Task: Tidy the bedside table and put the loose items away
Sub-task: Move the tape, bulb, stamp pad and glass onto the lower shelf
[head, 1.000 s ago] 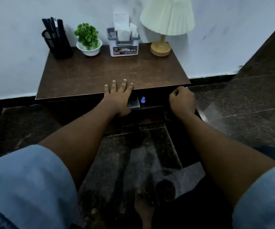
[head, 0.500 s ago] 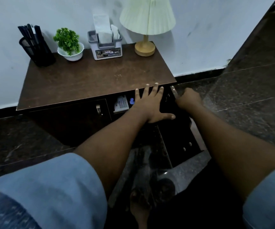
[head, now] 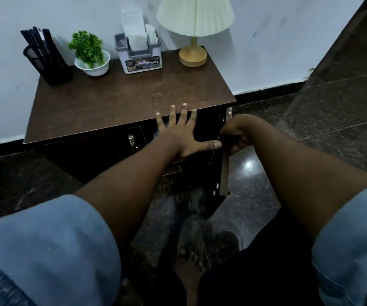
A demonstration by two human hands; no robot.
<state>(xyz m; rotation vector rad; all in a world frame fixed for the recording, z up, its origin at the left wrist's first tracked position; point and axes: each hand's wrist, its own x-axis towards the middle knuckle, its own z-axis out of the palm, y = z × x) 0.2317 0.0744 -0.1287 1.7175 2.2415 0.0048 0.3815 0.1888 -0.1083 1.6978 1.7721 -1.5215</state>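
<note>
The brown bedside table (head: 116, 100) stands against a white wall. Along its back edge are a black mesh pen holder (head: 48, 62), a small green plant in a white bowl (head: 90, 56), a grey tissue organiser (head: 140, 56) and a lamp (head: 193, 25). My left hand (head: 182, 133) lies flat with fingers spread over the front of the open right compartment, covering what is inside. My right hand (head: 235, 135) grips the top edge of the open cabinet door (head: 225, 173), which swings out to the right.
The left cabinet door with a metal handle (head: 131, 140) is closed. Dark polished stone floor (head: 310, 120) surrounds the table. My bare foot (head: 189, 268) shows below, and a dark ledge rises at the right.
My left hand has slid right across the compartment opening, now hiding the small items seen inside earlier. My right hand has stayed on the door edge while the view shifted.
</note>
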